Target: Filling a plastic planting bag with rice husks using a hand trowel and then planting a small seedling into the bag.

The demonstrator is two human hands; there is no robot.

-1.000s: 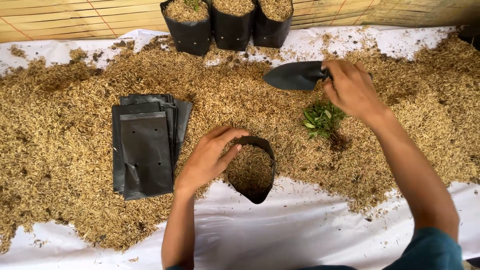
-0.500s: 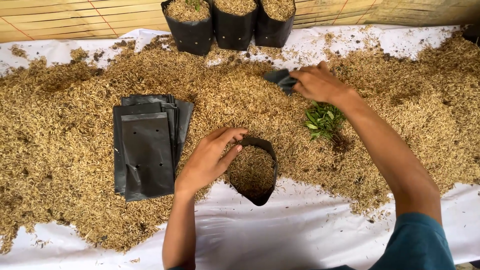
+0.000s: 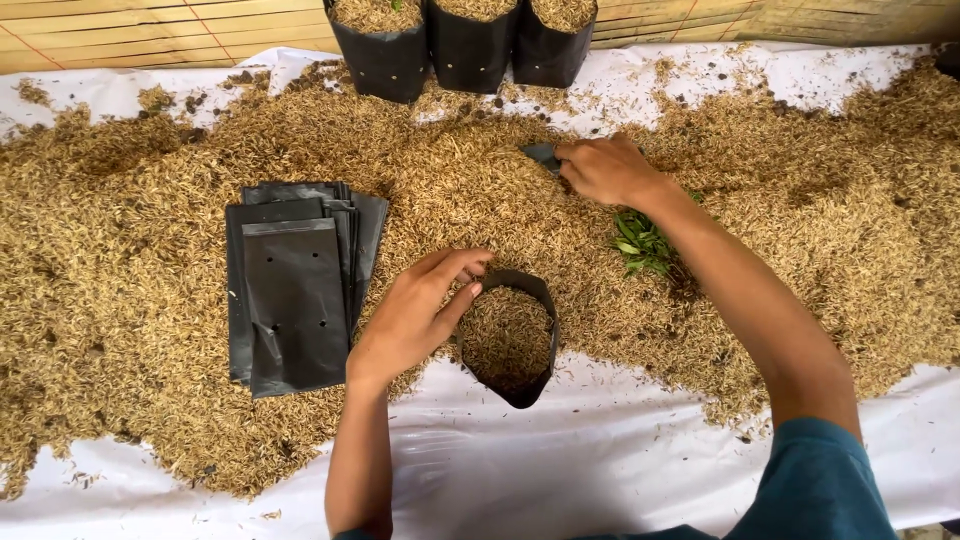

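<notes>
1. We are looking down on a white sheet (image 3: 560, 470) spread over the tabletop, with a broad heap of golden rice husks (image 3: 150, 300) lying across it.
2. We are seeing the left hand (image 3: 415, 315) resting at the rim of a small black planting bag (image 3: 520, 385); its grip is apart, the fingers (image 3: 455, 265) stretching along the bag's left edge and touching it without clamping it.
3. We are noting that the planting bag is lying at the near edge of the husk heap, its open mouth facing away from the person and its inside already holding husks.
4. We are seeing the right hand (image 3: 605, 170) reaching into the heap well beyond the bag; its grip is closed on a dark scoop (image 3: 542, 155), most of which is lying buried in the husks, so only one corner is showing.
5. We are finding a small green seedling (image 3: 640, 245) lying on the husks just beside the right forearm, between the scoop and the bag.
6. We are marking a stack of flat empty black bags (image 3: 295, 285) lying on the heap to the left of the left hand, apart from it.
7. We are marking three filled black bags (image 3: 470, 50) standing upright in a row at the far edge, in front of a bamboo mat wall (image 3: 150, 30).
</notes>
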